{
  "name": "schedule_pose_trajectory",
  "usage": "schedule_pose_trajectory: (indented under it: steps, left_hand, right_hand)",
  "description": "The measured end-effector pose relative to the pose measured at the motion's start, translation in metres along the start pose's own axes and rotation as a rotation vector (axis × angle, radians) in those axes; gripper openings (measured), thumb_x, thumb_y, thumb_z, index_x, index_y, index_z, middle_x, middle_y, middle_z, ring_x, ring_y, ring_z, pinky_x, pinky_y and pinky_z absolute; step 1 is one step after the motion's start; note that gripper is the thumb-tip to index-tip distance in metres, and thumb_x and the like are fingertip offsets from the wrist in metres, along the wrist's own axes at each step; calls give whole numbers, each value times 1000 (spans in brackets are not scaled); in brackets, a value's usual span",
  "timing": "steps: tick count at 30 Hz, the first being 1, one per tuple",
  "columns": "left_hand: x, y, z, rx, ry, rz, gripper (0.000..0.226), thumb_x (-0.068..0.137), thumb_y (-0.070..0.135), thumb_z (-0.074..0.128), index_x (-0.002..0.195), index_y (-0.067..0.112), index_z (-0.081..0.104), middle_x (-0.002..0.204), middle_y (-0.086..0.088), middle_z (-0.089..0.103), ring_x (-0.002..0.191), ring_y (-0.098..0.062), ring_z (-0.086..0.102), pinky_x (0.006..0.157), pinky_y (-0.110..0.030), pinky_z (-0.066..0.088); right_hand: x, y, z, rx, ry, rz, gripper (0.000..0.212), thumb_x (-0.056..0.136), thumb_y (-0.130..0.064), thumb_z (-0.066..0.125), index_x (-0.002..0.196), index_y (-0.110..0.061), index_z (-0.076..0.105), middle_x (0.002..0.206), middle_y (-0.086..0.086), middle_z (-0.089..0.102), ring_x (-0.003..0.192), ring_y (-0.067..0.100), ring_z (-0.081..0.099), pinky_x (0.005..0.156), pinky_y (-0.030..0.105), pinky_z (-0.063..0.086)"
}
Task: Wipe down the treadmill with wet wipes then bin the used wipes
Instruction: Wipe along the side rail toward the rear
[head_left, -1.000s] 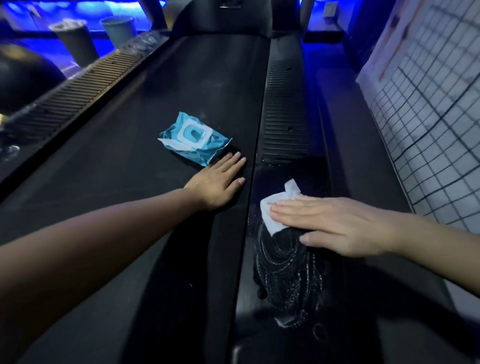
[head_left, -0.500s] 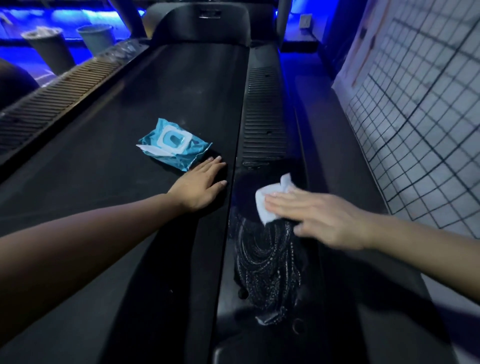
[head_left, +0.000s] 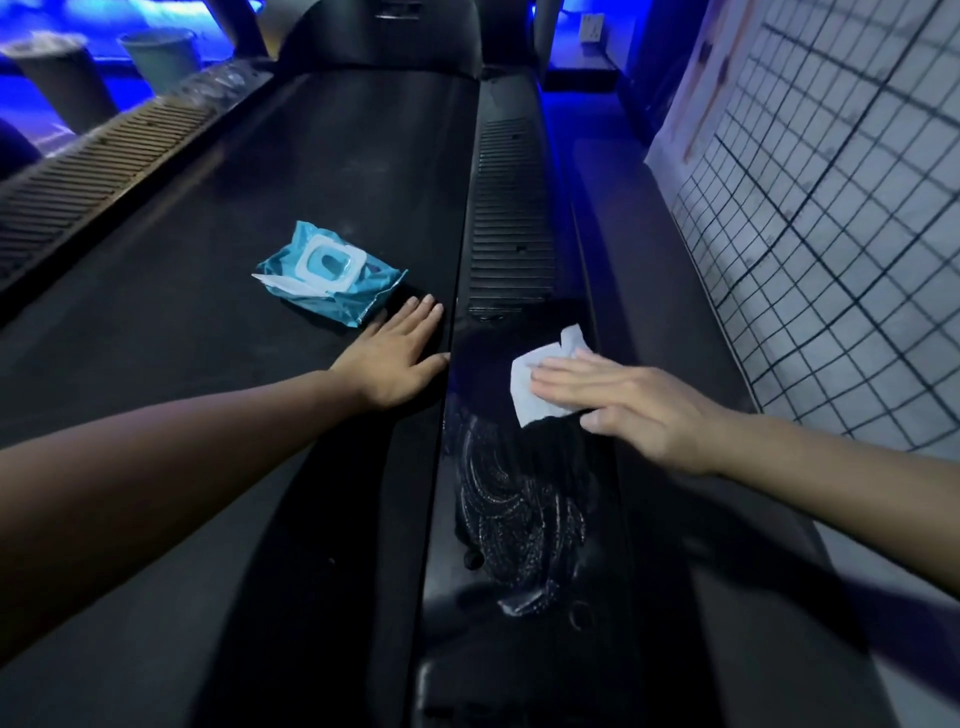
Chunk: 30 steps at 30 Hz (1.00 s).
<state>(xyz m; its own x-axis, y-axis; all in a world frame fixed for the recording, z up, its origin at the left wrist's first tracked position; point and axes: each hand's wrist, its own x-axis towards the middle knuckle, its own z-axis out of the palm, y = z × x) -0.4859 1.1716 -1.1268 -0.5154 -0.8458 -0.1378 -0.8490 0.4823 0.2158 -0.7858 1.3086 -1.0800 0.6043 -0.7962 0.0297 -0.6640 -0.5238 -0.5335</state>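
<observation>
Two flat hands on a treadmill (head_left: 384, 47), the right one pressing a wipe (head_left: 537, 379) onto the side rail.

Two bins (head_left: 62, 78) stand far left, beyond the ribbed left rail (head_left: 104, 150). A blue pack (head_left: 327, 273) lies on the belt (head_left: 311, 171). The left hand (head_left: 395, 358) rests palm down just beside the pack, fingers (head_left: 423, 312) straight and together, holding nothing. On the right rail (head_left: 511, 223), the right hand (head_left: 634, 410) flattens the white wipe under straight, closed fingers (head_left: 566, 371), with wet streaks (head_left: 519, 499) below. A tiled wall (head_left: 831, 234) runs along the right.
</observation>
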Motion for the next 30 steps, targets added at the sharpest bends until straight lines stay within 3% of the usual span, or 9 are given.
schedule_pose_trajectory:
  steps: [4,8,12,17,19,25,30]
  left_hand:
    - [-4,8,3,15,32,-10,68,109,49,27,167,21,3,174,3,-6,159,-11,-10,129,-41,-5]
    - [-5,8,3,3,23,-10,65,111,45,26,167,22,3,174,3,-6,159,-11,-10,129,-41,-6]
    - [-4,8,5,2,41,-13,62,111,43,24,167,23,6,174,4,-3,159,-12,-8,129,-42,-3]
    - [-5,9,6,7,69,-31,61,111,42,27,167,24,9,174,5,2,160,-12,-4,129,-42,-1]
    - [-5,9,6,7,70,-27,61,111,42,27,167,23,10,174,4,2,160,-13,-3,129,-42,-1]
    - [-6,11,5,13,69,-34,62,111,42,27,167,22,10,174,3,3,160,-14,-3,129,-43,0]
    - [-6,12,4,6,69,-29,61,111,41,27,167,22,10,174,2,3,160,-15,-2,129,-44,1]
  right_hand:
    - [-22,-28,16,4,-46,-139,54,94,-31,43,142,-11,56,153,-1,48,147,10,37,123,46,25]
    - [-50,-47,33,44,-43,-222,54,103,-46,42,139,-10,60,149,2,54,143,16,44,120,50,32]
    - [-49,-49,26,31,-51,-243,42,102,-33,49,135,-10,64,145,0,58,140,13,48,117,48,37]
    - [-38,-54,23,-82,-19,-128,47,101,-33,45,142,-15,58,150,-5,51,146,5,36,121,41,31]
    - [-40,-59,24,-85,-78,-178,49,96,-29,47,142,-13,58,151,-1,51,147,8,36,122,42,30]
    - [-36,-75,19,-65,-95,-253,49,90,-22,49,136,-14,64,141,-6,61,137,6,49,105,43,51]
    - [-37,-86,30,131,-252,-302,49,92,-5,61,140,-3,57,148,2,55,143,10,44,116,42,39]
